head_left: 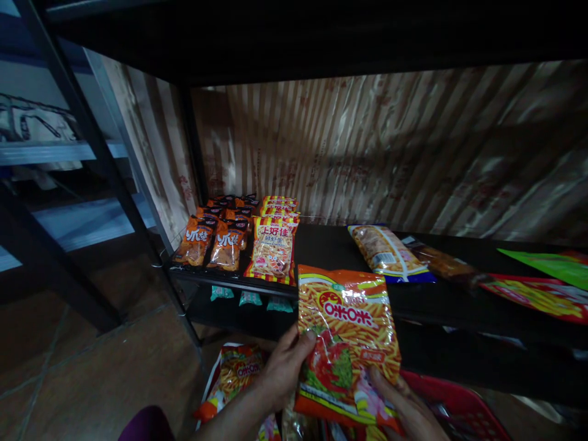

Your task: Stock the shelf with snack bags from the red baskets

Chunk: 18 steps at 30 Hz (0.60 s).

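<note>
While both hands hold it up in front of the black shelf (331,245), 1 orange snack bag (346,324) stands upright at centre frame, printed w/ fries and red lettering. Its top edge overlaps the shelf's front lip in view.

Left hand (282,367): at the bag's lower left edge, thumb pressed on the front, fingers behind, so clamped on the bag. Right hand (408,410): under the lower right corner, fingers closed on the bottom edge. The bag rises above and between the 2 hands.

Counts on the shelf:
- small orange packs (227,245): 2 columns at the left end, 2 clear in front. Rows behind overlap, so can't give an exact no.
- red-yellow striped packs (273,251): 1 column just right of those, 1 in front and at least 3 edges behind.
- 1 blue-edged pack (388,252), lying flat mid-shelf.
- 1 brown pack (443,263), touching its right side.
- 1 green pack (551,266) and 1 red pack (537,297) at the far right.
- 3 teal tags (250,298) hanging on the front edge below the striped packs.

Below: 1 more fries pack (239,370) left of the left wrist, and 1 red basket (454,407) beside the right hand.
</note>
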Each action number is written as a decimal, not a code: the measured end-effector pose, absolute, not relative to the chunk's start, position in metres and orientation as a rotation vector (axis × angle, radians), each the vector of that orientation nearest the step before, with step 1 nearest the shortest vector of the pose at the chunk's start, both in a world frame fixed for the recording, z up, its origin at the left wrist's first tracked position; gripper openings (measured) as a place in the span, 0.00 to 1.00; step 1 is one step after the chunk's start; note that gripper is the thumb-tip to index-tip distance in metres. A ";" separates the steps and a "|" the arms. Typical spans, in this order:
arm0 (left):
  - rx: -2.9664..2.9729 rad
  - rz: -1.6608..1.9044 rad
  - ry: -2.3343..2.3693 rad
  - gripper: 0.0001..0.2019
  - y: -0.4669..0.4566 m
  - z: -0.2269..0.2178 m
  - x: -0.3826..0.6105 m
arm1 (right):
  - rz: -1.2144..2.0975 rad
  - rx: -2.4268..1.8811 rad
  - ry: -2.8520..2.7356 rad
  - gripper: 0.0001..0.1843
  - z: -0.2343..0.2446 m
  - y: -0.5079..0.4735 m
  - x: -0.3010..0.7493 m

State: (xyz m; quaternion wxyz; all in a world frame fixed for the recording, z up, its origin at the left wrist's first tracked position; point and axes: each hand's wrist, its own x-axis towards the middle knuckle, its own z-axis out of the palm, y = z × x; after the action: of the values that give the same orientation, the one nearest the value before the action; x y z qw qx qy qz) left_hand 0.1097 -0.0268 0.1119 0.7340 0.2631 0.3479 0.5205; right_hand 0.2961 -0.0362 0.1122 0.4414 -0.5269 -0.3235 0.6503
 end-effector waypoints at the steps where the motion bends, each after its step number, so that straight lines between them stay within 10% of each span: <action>1: 0.583 1.168 0.778 0.26 -0.028 0.111 0.109 | 1.663 -1.274 -0.808 0.19 0.112 -0.032 0.295; 18: 0.729 1.157 0.833 0.21 -0.063 0.102 0.136 | 1.830 -1.059 -0.687 0.17 0.093 -0.068 0.324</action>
State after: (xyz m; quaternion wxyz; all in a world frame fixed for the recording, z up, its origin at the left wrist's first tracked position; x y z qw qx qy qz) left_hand 0.1365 -0.0632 0.1016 0.6961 0.3269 0.3732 0.5188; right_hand 0.3239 -0.0675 0.0926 0.4433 -0.4271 -0.2769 0.7379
